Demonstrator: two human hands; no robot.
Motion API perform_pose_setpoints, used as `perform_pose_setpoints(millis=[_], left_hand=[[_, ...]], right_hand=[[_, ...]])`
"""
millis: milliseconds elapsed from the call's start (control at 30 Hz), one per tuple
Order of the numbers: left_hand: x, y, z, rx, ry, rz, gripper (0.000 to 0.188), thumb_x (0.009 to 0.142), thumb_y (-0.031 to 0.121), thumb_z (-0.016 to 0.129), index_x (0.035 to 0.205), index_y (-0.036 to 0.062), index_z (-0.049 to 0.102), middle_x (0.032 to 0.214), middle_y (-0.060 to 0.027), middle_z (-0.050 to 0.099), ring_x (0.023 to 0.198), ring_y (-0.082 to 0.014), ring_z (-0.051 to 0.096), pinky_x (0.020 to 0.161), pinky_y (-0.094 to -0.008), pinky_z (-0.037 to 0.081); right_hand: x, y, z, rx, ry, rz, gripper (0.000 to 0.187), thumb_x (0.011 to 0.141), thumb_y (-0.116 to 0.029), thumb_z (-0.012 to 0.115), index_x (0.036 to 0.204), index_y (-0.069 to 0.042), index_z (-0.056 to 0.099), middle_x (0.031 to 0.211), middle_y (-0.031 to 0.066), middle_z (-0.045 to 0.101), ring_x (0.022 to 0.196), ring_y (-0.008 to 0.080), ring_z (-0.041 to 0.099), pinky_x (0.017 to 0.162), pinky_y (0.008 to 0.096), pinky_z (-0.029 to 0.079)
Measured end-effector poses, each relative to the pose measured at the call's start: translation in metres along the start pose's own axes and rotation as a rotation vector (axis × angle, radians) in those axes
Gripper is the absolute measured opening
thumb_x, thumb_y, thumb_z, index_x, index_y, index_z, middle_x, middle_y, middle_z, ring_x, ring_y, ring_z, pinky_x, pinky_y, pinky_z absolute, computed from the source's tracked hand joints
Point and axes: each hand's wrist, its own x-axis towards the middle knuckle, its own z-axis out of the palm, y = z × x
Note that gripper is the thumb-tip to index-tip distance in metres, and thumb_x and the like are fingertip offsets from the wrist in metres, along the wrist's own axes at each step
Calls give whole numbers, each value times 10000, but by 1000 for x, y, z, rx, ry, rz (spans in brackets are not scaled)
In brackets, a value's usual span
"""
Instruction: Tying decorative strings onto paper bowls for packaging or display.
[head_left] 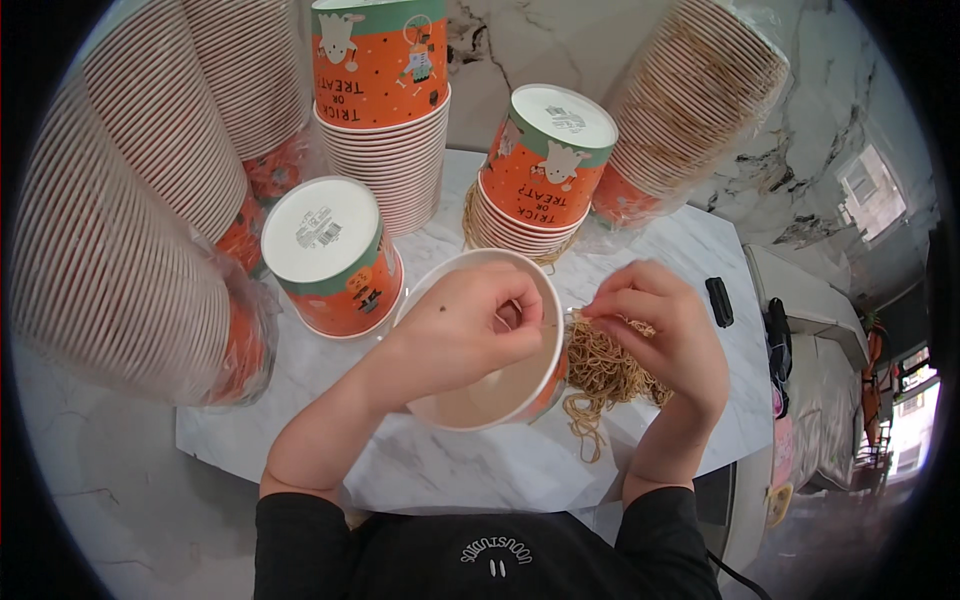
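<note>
A large white-lined paper bucket (470, 405) stands mouth up in front of me, with an orange outside. My left hand (470, 325) is over its mouth, thumb and fingers pinched together on something too small to make out. Just right of the rim, my right hand (660, 325) pinches the end of a thin cord between thumb and fingertips. The two pinches are close together, and a fine line seems to run between them. Under my right hand a tangled heap of tan cord (605, 370) lies on the table, loose loops trailing toward me.
An upside-down orange bucket (330, 255) stands left of the open one. Behind are a tall bucket stack (385, 150) and a shorter stack (545, 165) with cords around it. Plastic-wrapped stacks (120, 260) line the left; another wrapped stack (690, 100) leans back right. A black object (718, 302) lies at the marble-patterned table's (470, 480) right.
</note>
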Motion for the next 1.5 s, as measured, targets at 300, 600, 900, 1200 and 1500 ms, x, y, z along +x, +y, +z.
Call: perform_pose_setpoints(millis=[300, 600, 900, 1200, 1500], left_hand=[[-8, 12, 18, 282, 112, 191, 97, 883, 58, 668, 938, 2, 611, 948, -107, 607, 856, -227, 638, 796, -319, 528], [-16, 24, 2, 81, 98, 161, 106, 915, 66, 658, 973, 5, 593, 959, -71, 594, 855, -176, 614, 803, -294, 518], [-15, 27, 3, 321, 200, 431, 167, 855, 37, 707, 1007, 43, 637, 1159, -86, 592, 1077, -240, 587, 917, -353, 486], [-3, 13, -3, 417, 120, 505, 159, 783, -18, 773, 926, 44, 742, 1016, -72, 730, 976, -238, 696, 849, -337, 545], [-25, 41, -17, 77, 203, 246, 148, 825, -63, 755, 952, 1, 716, 845, -47, 712, 784, -100, 679, 691, -248, 522]], right_hand=[[9, -20, 31, 441, 234, 337, 174, 882, 42, 654, 1040, 16, 723, 922, 91, 710, 816, 155, 687, 759, 284, 539], [10, -48, 24, 306, 148, 189, 337, 764, -43, 776, 1095, -38, 711, 1007, 75, 708, 871, 249, 645, 774, 342, 515], [1, -44, 28, 131, 162, 68, 180, 755, 34, 768, 917, -27, 716, 974, 63, 724, 905, 257, 691, 782, 363, 566], [-2, -32, 7, 211, -1, -205, 212, 732, 25, 781, 934, -27, 740, 975, 75, 730, 905, 258, 713, 764, 343, 580], [3, -24, 5, 233, -76, -169, 199, 747, 8, 782, 936, -32, 732, 963, 70, 737, 858, 262, 708, 727, 354, 577]])
